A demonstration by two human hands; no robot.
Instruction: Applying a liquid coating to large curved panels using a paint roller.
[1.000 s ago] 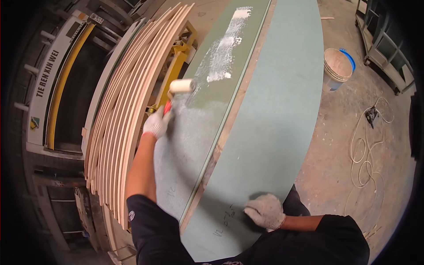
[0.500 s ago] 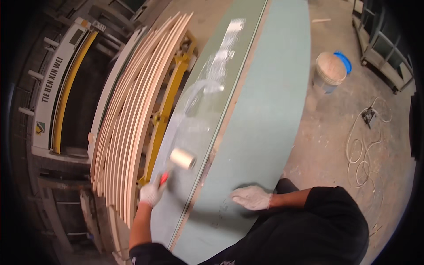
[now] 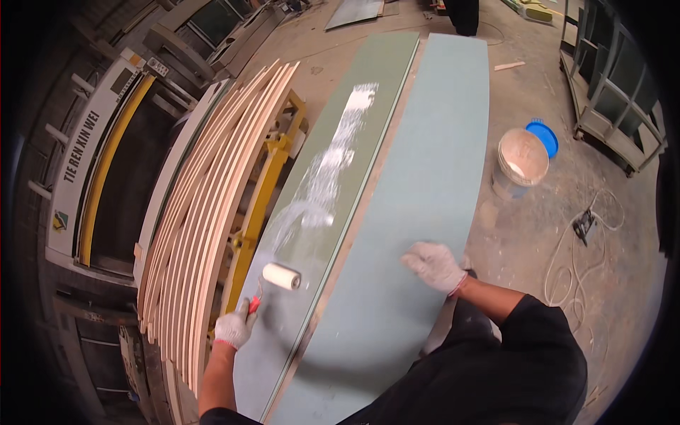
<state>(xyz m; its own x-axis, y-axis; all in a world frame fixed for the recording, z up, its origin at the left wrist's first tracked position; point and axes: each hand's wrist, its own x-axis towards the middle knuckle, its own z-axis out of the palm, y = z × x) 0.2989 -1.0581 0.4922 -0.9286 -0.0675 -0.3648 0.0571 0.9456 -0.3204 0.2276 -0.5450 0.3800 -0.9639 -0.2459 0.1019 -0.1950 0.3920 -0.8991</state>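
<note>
**White-sleeved roller (image 3: pixel 282 276) in the left hand (image 3: pixel 236 328), crosswise over a long green panel (image 3: pixel 312 248)**

The left hand, in a knitted glove, has its grip wrapped around the roller's red handle (image 3: pixel 254 304); the sleeve lies just beyond, up and to the right, over the panel's nearer part. The governing relation is one of axes: the sleeve's long axis runs roughly across the panel, whose length leads away from the person, with the streaked white coating (image 3: pixel 338 159) farther along that length. Of the two hands, the left is nearer to the coating. The right hand (image 3: pixel 433 266), also gloved, hangs over the adjoining pale blue-green panel (image 3: pixel 418 177), fingers loosely extended, nothing visible in its grip. Farther right, a bucket (image 3: pixel 523 156) stands beside a blue lid (image 3: pixel 543 138).

Whether the sleeve touches the green panel cannot be told, nor whether the right hand touches the pale one. The right palm is hidden; the panels' near ends are cut off by the lower edge or covered by the dark-clad torso (image 3: pixel 489 375).
</note>
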